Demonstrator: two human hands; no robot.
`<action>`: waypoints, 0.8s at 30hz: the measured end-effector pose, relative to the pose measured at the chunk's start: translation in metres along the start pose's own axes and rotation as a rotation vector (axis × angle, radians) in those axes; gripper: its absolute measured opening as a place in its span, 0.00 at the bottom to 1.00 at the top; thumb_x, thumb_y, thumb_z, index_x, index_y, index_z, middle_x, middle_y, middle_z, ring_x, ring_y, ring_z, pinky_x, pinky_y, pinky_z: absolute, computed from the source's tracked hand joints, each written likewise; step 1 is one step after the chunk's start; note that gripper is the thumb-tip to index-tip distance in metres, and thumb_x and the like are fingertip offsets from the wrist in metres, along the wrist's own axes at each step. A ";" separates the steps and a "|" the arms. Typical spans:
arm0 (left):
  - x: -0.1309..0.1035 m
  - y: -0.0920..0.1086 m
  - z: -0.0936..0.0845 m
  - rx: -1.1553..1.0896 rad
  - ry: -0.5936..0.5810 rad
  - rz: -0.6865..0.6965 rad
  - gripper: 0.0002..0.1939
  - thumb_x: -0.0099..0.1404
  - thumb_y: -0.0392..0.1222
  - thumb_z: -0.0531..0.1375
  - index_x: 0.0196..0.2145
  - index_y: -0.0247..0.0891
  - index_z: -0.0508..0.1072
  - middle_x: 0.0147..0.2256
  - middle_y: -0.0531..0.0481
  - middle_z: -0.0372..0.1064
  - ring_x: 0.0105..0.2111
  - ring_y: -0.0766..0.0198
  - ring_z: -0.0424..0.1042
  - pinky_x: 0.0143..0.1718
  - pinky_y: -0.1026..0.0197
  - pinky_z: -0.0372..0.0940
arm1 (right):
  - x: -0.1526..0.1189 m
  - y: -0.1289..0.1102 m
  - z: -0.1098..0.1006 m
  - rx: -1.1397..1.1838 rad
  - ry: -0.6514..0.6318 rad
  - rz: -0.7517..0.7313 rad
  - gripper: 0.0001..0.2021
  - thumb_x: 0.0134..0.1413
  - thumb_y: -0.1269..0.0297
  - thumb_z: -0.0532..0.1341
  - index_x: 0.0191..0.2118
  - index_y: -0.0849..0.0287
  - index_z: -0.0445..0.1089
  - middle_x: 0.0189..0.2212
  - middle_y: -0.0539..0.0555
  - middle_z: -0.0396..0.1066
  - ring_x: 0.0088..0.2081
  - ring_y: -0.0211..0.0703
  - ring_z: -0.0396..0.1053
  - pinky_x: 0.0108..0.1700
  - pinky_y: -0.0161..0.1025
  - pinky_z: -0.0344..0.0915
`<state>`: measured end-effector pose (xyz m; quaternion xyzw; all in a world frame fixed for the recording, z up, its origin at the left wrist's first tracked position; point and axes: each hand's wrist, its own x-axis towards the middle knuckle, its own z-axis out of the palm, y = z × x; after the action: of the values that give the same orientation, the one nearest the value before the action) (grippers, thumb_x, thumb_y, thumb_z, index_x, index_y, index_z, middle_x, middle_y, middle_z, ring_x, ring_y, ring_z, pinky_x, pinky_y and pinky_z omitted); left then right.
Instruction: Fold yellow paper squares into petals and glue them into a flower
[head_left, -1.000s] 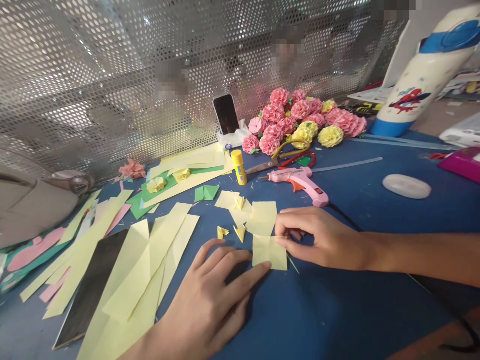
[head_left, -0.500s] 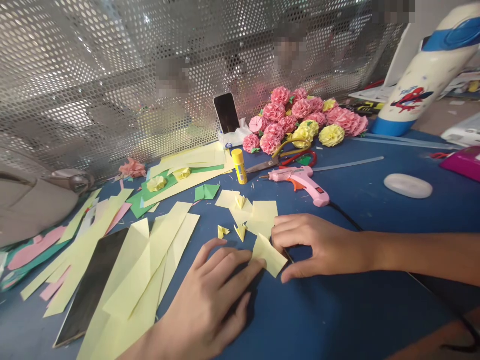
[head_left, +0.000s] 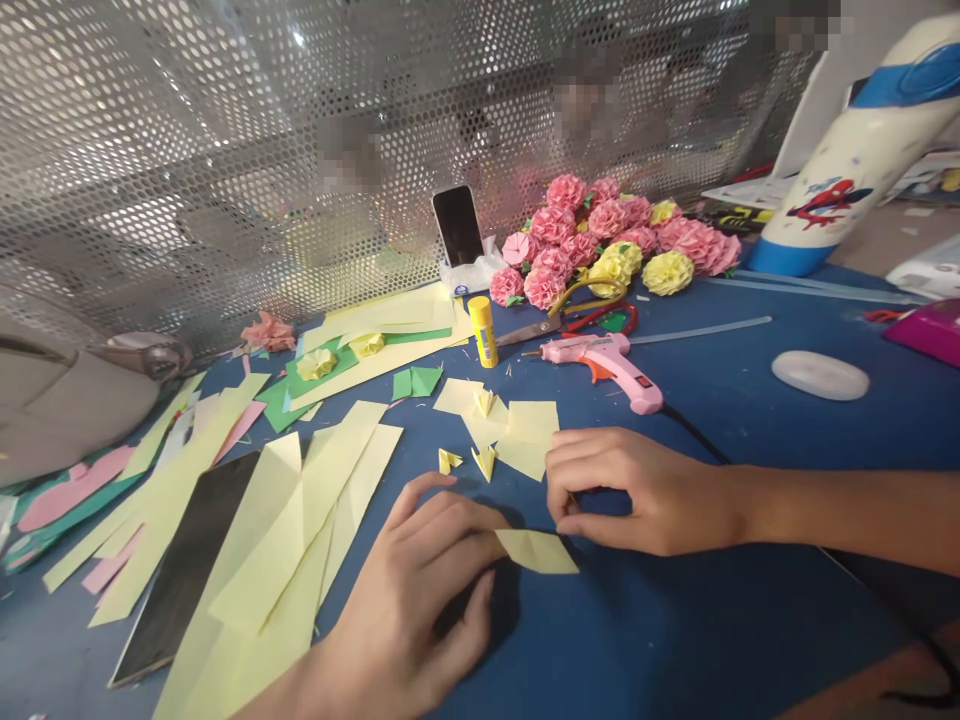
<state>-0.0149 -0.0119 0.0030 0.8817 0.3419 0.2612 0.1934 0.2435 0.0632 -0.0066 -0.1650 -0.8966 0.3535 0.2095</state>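
Observation:
A small folded piece of pale yellow paper (head_left: pixel 538 552) lies tilted between my hands. Its left end meets the fingertips of my left hand (head_left: pixel 442 570), which are bent together over it, with the thumb lower down and apart. Just right of the paper, my right hand (head_left: pixel 630 492) has its fingers curled and thumb drawn in. Something dark shows inside its curl, too hidden to name. Beyond the fingers are small folded yellow pieces (head_left: pixel 486 462) and yellow paper squares (head_left: pixel 531 438).
Yellow paper strips (head_left: pixel 300 530) and a dark phone (head_left: pixel 187 560) cover the left. Farther back stand a glue stick (head_left: pixel 483 332), scissors (head_left: pixel 551 325), a pink glue gun (head_left: pixel 604 362) and paper flowers (head_left: pixel 577 240). A white oval object (head_left: pixel 820 375) and a bottle (head_left: pixel 847 180) are right.
The folded yellow paper has turned and tipped, showing a narrower face lower down. My right thumb has drawn up toward its fingers, and the right hand is now off the paper.

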 end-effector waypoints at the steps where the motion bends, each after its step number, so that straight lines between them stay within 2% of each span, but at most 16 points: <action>1: 0.000 0.000 0.000 -0.017 0.011 -0.009 0.17 0.68 0.27 0.51 0.49 0.41 0.71 0.43 0.51 0.71 0.41 0.64 0.70 0.61 0.49 0.51 | 0.000 -0.001 0.001 -0.011 -0.007 -0.003 0.08 0.65 0.66 0.59 0.33 0.60 0.69 0.29 0.49 0.68 0.34 0.38 0.64 0.43 0.36 0.58; 4: 0.001 0.000 0.003 -0.069 0.057 -0.010 0.12 0.68 0.27 0.51 0.42 0.40 0.69 0.38 0.52 0.68 0.38 0.65 0.68 0.58 0.51 0.55 | 0.000 -0.003 0.002 0.001 -0.021 -0.010 0.12 0.68 0.60 0.58 0.33 0.60 0.70 0.29 0.50 0.69 0.34 0.38 0.64 0.43 0.37 0.57; 7: 0.004 0.001 0.007 -0.071 0.113 -0.023 0.08 0.69 0.29 0.54 0.34 0.40 0.62 0.32 0.54 0.63 0.34 0.65 0.63 0.48 0.56 0.60 | 0.001 -0.004 0.003 0.012 -0.029 -0.025 0.19 0.71 0.52 0.55 0.33 0.60 0.71 0.29 0.51 0.69 0.34 0.40 0.64 0.42 0.38 0.57; 10: 0.007 0.003 0.013 0.019 0.056 -0.092 0.10 0.69 0.31 0.56 0.32 0.40 0.59 0.30 0.55 0.62 0.33 0.64 0.62 0.40 0.59 0.60 | 0.002 -0.004 0.005 -0.012 -0.028 -0.030 0.20 0.69 0.49 0.56 0.33 0.60 0.71 0.28 0.50 0.70 0.34 0.40 0.64 0.41 0.37 0.57; 12: 0.009 0.004 0.016 0.069 0.020 -0.126 0.10 0.70 0.30 0.55 0.33 0.40 0.59 0.31 0.55 0.62 0.33 0.64 0.62 0.39 0.59 0.60 | 0.002 -0.002 0.007 -0.041 -0.016 -0.027 0.18 0.67 0.50 0.59 0.32 0.60 0.71 0.28 0.49 0.69 0.34 0.39 0.64 0.40 0.37 0.57; 16: 0.009 0.002 0.019 0.100 0.022 -0.132 0.09 0.70 0.29 0.54 0.35 0.41 0.58 0.33 0.54 0.64 0.34 0.63 0.62 0.41 0.57 0.59 | 0.003 0.000 0.010 -0.086 -0.001 -0.003 0.14 0.64 0.55 0.63 0.31 0.60 0.71 0.27 0.48 0.68 0.33 0.38 0.64 0.39 0.36 0.57; 24: 0.006 0.002 0.017 0.052 0.059 -0.202 0.10 0.69 0.30 0.56 0.41 0.43 0.60 0.34 0.54 0.68 0.37 0.61 0.67 0.40 0.59 0.63 | 0.005 -0.006 0.009 -0.020 0.041 0.013 0.09 0.63 0.61 0.65 0.33 0.60 0.73 0.28 0.49 0.70 0.34 0.38 0.66 0.41 0.36 0.60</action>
<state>0.0004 -0.0117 -0.0074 0.8394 0.4413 0.2573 0.1854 0.2339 0.0566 -0.0068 -0.1800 -0.8944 0.3425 0.2242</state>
